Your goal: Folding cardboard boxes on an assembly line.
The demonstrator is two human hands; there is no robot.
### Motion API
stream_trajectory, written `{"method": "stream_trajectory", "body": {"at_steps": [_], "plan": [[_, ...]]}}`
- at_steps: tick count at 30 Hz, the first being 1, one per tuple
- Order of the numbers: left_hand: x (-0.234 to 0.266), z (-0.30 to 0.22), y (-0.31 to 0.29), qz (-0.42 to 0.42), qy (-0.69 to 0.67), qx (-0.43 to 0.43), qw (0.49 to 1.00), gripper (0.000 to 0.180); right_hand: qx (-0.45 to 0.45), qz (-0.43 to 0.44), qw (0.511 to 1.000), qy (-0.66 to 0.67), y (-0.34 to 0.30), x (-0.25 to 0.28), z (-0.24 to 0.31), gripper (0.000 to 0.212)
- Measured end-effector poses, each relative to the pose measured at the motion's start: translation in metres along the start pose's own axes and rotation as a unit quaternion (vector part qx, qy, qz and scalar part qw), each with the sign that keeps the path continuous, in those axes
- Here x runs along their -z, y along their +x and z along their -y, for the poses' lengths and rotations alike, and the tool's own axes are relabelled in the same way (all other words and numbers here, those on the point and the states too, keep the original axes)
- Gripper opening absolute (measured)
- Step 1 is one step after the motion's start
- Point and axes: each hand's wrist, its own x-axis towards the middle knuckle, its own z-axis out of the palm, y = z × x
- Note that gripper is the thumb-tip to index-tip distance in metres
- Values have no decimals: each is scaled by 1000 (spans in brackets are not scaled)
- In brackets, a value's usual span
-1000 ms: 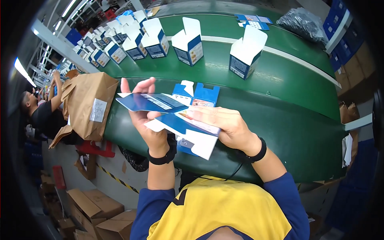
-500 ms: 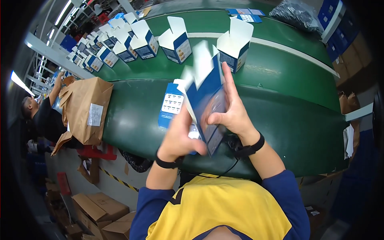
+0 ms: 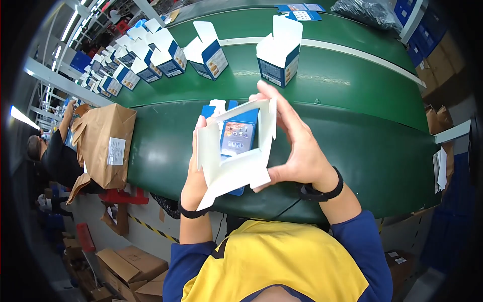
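Observation:
Between both hands is a folding carton point(image 3: 236, 176), squared into an open tube with its white inside facing up and flaps spread. My left hand point(image 3: 195, 173) grips its left wall, with most fingers hidden behind the board. My right hand point(image 3: 304, 148) spans the right side, thumb at the near corner and fingertips at the far one. Through the tube, blue flat cartons point(image 3: 237, 137) show on the green table below. Beyond the hands stands an erected blue and white carton point(image 3: 279, 55), top flaps up.
More open cartons point(image 3: 206, 58) stand in rows along the green conveyor belt point(image 3: 342, 85) to the far left. A brown paper bag point(image 3: 108, 146) sits at the table's left end, with a co-worker point(image 3: 58, 153) behind it. Flat cartons point(image 3: 302, 12) and a grey plastic bag point(image 3: 365, 14) lie far right.
The carton was a narrow, blurred, partly flattened shape held upright. Now it is opened out into a square tube with its opening turned up. Both hands have spread further apart.

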Motion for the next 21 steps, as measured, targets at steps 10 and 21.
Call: {"method": "stream_trajectory", "body": {"at_steps": [10,21], "plan": [[8,43,-2,-26,419,-127,899,101,-46,2,972,229,-5,-8,-1,127],[-26,28,-7,-42,196,-76,977,104,-57,-63,980,182,-8,-12,-8,98]]}}
